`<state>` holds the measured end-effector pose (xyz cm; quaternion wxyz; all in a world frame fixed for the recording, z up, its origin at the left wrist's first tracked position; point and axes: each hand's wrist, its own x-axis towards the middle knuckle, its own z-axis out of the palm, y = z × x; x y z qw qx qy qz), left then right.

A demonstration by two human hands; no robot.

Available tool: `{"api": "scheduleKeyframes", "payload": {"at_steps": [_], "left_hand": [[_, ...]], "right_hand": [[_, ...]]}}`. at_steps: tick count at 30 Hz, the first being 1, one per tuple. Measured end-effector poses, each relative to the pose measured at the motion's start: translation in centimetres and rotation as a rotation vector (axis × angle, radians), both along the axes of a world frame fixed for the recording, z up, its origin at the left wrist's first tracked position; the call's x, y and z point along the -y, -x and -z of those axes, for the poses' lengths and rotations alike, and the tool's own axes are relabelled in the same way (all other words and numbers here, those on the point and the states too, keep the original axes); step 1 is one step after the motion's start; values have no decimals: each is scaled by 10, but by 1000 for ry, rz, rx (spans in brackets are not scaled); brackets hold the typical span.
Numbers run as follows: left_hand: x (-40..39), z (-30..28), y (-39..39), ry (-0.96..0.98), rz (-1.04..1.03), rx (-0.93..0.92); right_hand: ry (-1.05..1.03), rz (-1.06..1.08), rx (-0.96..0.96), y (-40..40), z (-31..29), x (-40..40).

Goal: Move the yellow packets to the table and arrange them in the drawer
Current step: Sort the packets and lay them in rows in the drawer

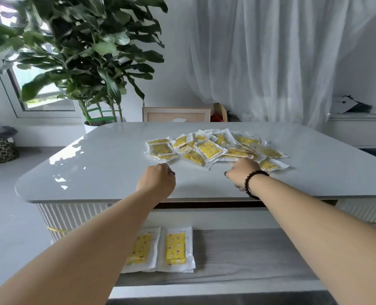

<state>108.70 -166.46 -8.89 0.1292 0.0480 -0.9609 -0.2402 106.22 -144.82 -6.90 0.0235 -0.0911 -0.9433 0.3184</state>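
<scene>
Both hands are extended over the desk [94,164], backs toward the camera. The left hand [157,180] has its fingers curled under and holds nothing that can be seen; it hangs just short of the near-left edge of the heap of yellow packets [213,147]. The right hand [243,172], with a dark beaded bracelet [252,183] at the wrist, has its fingers bent downward at the heap's near edge. Whether it pinches a packet cannot be told, since the fingertips are hidden behind the knuckles.

The heap lies on the desk beyond the hands, centre-right, spread wider than it is deep. Its packets overlap and point in mixed directions, with no common long axis. Each is a flat rectangular pouch of clear or white film around a yellow printed insert.

Below the desk's front edge the drawer [248,252] stands open, its floor showing a grey wood grain. Two packets in the drawer [176,248] lie flat, side by side at the left end, edges touching or slightly overlapping, long axes running front to back. The left one is partly covered by the left forearm.

The desk has a glossy pale grey top with rounded corners and a white ribbed base. Behind it stand a large leafy plant [83,45] and sheer white curtains [281,51].
</scene>
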Motion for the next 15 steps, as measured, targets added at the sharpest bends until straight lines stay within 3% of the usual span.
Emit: {"api": "scheduleKeyframes", "payload": {"at_steps": [4,8,12,15], "left_hand": [[-7,21,36,-184,7,-71],[-4,33,74,-327,-118,-222],[4,34,110,-472,-130,-147],[8,35,128,-387,-123,-95]], "right_hand": [[-32,15,0,33,4,0],[52,-47,-70,68,20,12],[-63,107,-169,99,38,17],[-97,243,-238,114,41,23]]}}
